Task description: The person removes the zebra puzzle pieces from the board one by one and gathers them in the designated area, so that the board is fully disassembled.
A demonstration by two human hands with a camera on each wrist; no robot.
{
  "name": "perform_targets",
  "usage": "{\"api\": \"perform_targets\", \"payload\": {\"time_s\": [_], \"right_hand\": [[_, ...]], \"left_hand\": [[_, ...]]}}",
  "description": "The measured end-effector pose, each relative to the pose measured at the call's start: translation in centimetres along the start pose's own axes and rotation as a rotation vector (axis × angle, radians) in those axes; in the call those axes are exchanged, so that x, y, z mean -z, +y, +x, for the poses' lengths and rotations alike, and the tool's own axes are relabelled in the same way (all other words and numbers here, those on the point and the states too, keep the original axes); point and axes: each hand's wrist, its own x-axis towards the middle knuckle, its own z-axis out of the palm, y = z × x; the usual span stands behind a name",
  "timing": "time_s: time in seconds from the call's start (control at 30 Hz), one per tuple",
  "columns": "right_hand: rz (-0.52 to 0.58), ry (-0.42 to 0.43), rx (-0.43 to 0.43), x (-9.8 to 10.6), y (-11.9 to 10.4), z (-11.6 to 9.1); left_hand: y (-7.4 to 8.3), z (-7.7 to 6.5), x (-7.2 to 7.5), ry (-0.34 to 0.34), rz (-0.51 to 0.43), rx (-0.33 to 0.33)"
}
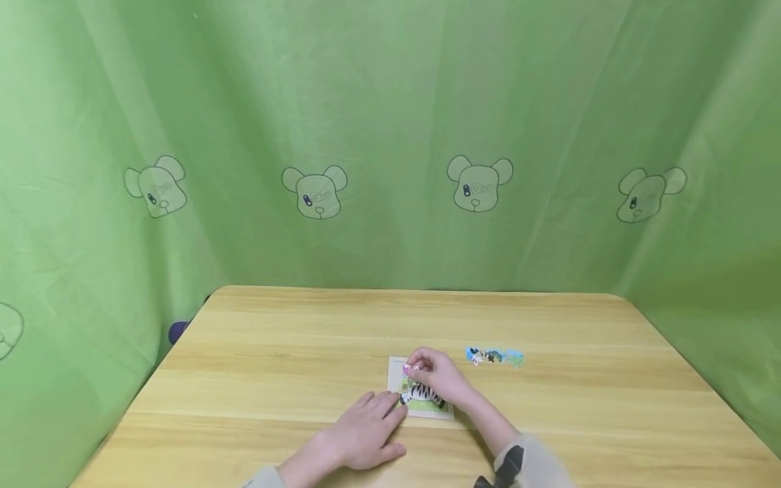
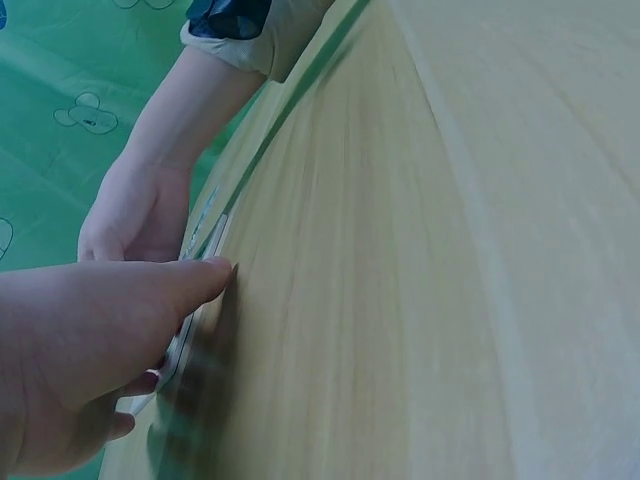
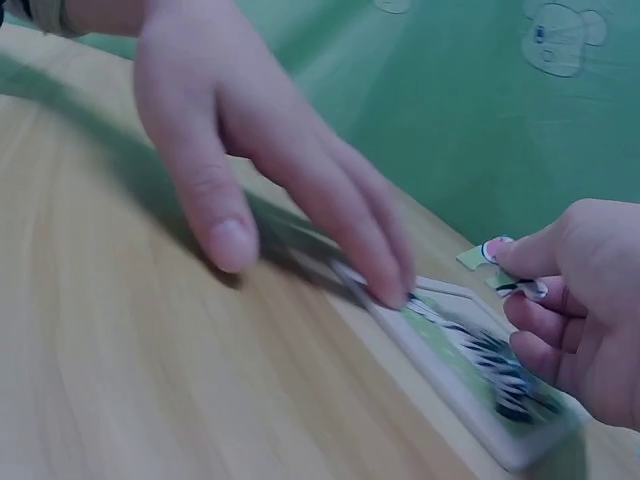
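A small jigsaw puzzle in a pale tray (image 1: pixel 395 374) lies near the table's middle, with a black-and-white striped zebra picture (image 1: pixel 422 392) on green ground. My left hand (image 1: pixel 366 432) rests at its lower left edge, fingers fairly straight; in the right wrist view the left fingertips (image 3: pixel 388 285) press on the tray's rim. Over the puzzle's upper part, my right hand (image 1: pixel 444 379) pinches a puzzle piece (image 3: pixel 493 250) between thumb and fingers. Green, pink and a bit of black and white show on that piece. The right hand covers part of the picture.
Several loose puzzle pieces (image 1: pixel 495 356), blue, green and black-and-white, lie in a row to the right of the tray. The wooden table (image 1: pixel 293 325) runs back to a green curtain (image 1: pixel 390 244) with printed bear heads, which also hangs on both sides.
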Motion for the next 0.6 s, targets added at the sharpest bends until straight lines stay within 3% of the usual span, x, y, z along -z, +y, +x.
{"api": "perform_targets", "payload": {"time_s": [0.27,0.47,0.6], "right_hand": [[0.056,0.102,-0.117,3.9,1.7,-1.4],[-0.043,0.178,-0.221,6.5,3.6,-2.4],[-0.113,0.188,-0.245,7.4,4.1,-3.1]], "left_hand": [[0.1,0.0,-0.3,-0.009,-0.026,0.01],[0.0,-0.1,-0.3,0.003,-0.03,0.004],[0.0,-0.1,-0.4,0.006,-0.023,0.002]]}}
